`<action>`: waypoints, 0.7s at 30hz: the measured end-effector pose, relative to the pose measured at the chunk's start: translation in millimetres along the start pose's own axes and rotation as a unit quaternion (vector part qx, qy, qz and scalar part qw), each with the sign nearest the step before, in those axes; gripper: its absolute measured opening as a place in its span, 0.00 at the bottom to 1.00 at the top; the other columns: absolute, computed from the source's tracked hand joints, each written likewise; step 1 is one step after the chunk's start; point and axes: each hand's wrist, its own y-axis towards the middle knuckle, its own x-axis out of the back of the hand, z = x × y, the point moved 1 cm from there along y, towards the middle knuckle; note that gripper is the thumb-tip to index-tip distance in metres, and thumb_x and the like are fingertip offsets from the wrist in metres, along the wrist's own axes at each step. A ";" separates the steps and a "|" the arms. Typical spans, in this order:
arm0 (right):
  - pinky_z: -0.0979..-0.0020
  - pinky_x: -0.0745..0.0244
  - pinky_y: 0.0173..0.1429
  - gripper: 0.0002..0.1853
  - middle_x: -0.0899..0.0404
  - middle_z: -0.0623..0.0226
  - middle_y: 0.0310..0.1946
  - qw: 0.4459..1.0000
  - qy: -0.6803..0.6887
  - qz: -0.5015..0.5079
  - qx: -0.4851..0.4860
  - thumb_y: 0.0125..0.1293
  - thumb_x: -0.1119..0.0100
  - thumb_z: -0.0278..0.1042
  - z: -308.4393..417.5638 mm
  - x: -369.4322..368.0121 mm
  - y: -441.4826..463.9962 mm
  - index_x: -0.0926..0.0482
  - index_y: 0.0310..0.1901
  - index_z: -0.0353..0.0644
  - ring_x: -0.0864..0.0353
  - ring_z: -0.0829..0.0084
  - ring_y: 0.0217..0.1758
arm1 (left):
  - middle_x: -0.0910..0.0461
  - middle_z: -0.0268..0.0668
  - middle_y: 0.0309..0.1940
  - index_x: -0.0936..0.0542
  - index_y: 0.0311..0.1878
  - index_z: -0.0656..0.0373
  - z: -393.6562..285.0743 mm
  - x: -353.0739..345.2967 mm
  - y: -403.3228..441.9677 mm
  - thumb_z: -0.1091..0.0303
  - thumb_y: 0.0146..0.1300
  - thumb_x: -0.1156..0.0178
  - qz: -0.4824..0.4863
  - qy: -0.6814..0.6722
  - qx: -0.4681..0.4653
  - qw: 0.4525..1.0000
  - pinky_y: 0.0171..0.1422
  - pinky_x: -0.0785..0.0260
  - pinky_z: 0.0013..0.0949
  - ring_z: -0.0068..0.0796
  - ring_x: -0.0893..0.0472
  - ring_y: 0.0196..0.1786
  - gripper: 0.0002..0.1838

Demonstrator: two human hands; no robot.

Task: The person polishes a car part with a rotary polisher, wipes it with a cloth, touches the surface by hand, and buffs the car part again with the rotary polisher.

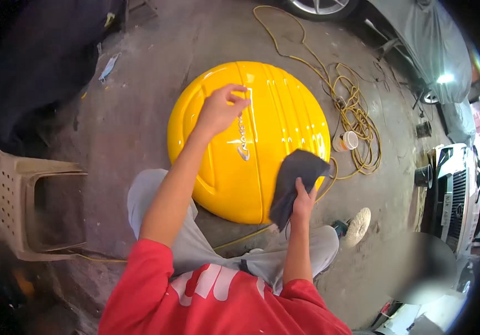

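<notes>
A glossy yellow rounded cover (273, 128) lies on the floor in front of my crossed legs. Silver raised lettering (243, 148), partly hidden by my hand, runs along a seam on it. Over the upper left part of the cover is my left hand (222, 109), its thumb and forefinger curved with a gap between them and nothing visible in it; whether it touches the surface I cannot tell. My right hand (302, 202) grips a dark grey cloth (294, 177), thumb on top, at the cover's lower right edge.
A beige plastic chair (22, 184) stands at left. Right of the cover are a white tub (350, 140) and a coiled yellow hose or cord (360, 114). A polisher with a fluffy pad (358, 226) lies by my right knee. Cars stand at the top and right.
</notes>
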 end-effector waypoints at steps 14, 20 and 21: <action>0.39 0.54 0.76 0.46 0.49 0.63 0.78 0.478 -0.711 0.367 0.362 0.48 0.38 0.29 -102.1 -108.1 11.4 0.43 0.74 0.43 0.52 0.56 0.81 | 0.16 0.35 0.38 0.19 0.53 0.58 28.6 146.8 -25.6 0.60 0.64 0.36 -0.232 -0.078 0.022 0.969 0.42 0.28 0.27 0.23 0.18 0.36 0.18; 0.41 0.47 0.73 0.36 0.44 0.64 0.76 0.529 -0.668 0.290 0.436 0.62 0.44 0.34 -117.2 -245.9 143.8 0.41 0.73 0.45 0.44 0.55 0.77 | 0.15 0.38 0.35 0.19 0.50 0.61 29.8 147.8 -32.7 0.60 0.63 0.36 -0.264 -0.104 0.007 0.959 0.42 0.26 0.29 0.27 0.16 0.35 0.17; 0.41 0.47 0.74 0.36 0.44 0.64 0.76 0.517 -0.658 0.311 0.451 0.61 0.43 0.34 -116.1 -235.6 130.5 0.41 0.73 0.46 0.44 0.56 0.77 | 0.15 0.38 0.36 0.19 0.50 0.61 29.1 146.5 -31.4 0.60 0.63 0.36 -0.256 -0.099 0.000 0.961 0.42 0.26 0.29 0.27 0.15 0.35 0.17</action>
